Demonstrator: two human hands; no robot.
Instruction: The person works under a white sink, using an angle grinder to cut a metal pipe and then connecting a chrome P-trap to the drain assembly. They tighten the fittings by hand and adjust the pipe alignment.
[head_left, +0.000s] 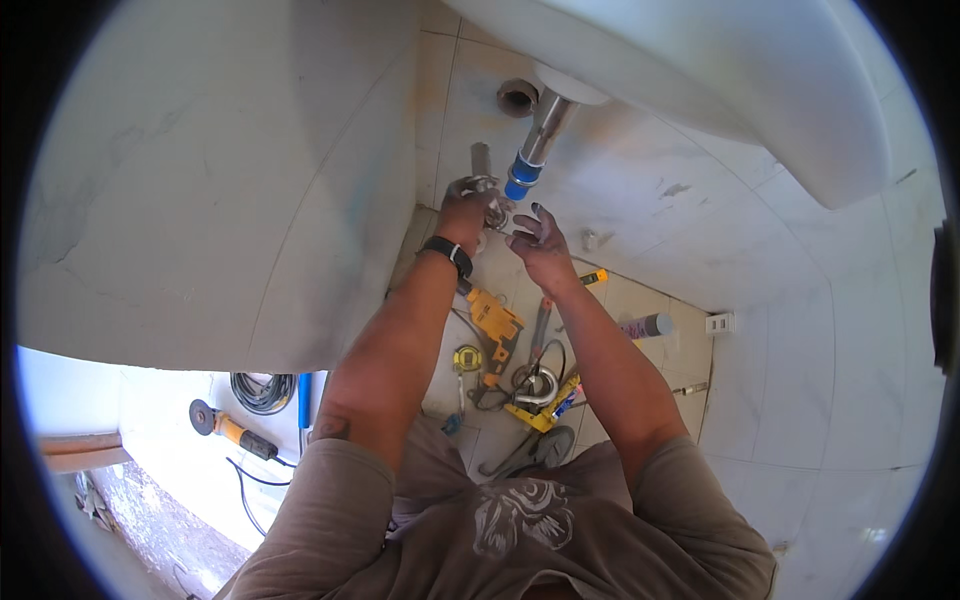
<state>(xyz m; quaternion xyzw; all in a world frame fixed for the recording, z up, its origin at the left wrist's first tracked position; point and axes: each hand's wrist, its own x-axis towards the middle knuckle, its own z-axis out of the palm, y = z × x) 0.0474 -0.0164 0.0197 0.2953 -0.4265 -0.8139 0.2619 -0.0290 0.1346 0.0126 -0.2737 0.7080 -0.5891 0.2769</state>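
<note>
Metal fitting (494,213): sits at upper centre of the frame, clasped in the left hand's (463,213) grip, seemingly for steadiness beside the blue-ended pipe (538,146), with the right hand's (543,247) grip loosely parted.

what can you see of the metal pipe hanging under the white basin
The metal pipe is a straight, silvery, shiny tube that hangs from the underside of the white basin. In the picture it slants down to the left. Its lower part carries blue sections with a metal-looking ring around them; whether the blue is tape or plastic is unclear. The bottom end looks unconnected, near both hands, and neither appears to touch it.
</note>
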